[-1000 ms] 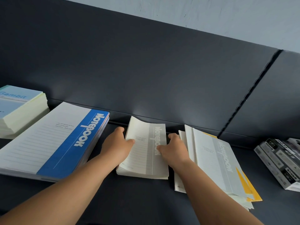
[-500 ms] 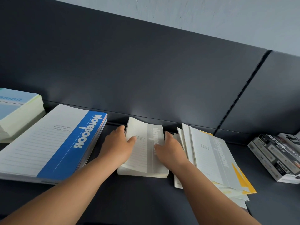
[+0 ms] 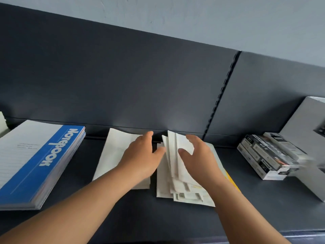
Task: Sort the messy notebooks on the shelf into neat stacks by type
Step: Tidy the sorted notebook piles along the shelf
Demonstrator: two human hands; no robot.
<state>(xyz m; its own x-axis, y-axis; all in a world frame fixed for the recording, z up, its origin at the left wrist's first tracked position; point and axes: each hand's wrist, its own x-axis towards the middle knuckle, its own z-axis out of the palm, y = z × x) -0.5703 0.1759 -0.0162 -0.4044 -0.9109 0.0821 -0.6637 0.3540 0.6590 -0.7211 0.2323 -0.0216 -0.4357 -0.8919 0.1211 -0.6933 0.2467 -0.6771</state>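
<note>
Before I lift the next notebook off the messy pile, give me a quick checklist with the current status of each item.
1. Middle stack squared: ok, its edges look aligned and the left hand rests flat on it.
2. Messy pile tidy: not ok, its notebooks are fanned and skewed.
3. Right hand gripping a single notebook: cannot tell, the fingers arch over the pile and their tips are hidden.
4. Pile is one type only: not ok, a yellow cover shows beneath the white ones.
5. Blue notebook stack out of the way: ok, it lies apart on the left.
6. Boxes clear of the pile: ok, bare shelf shows between them.
</note>
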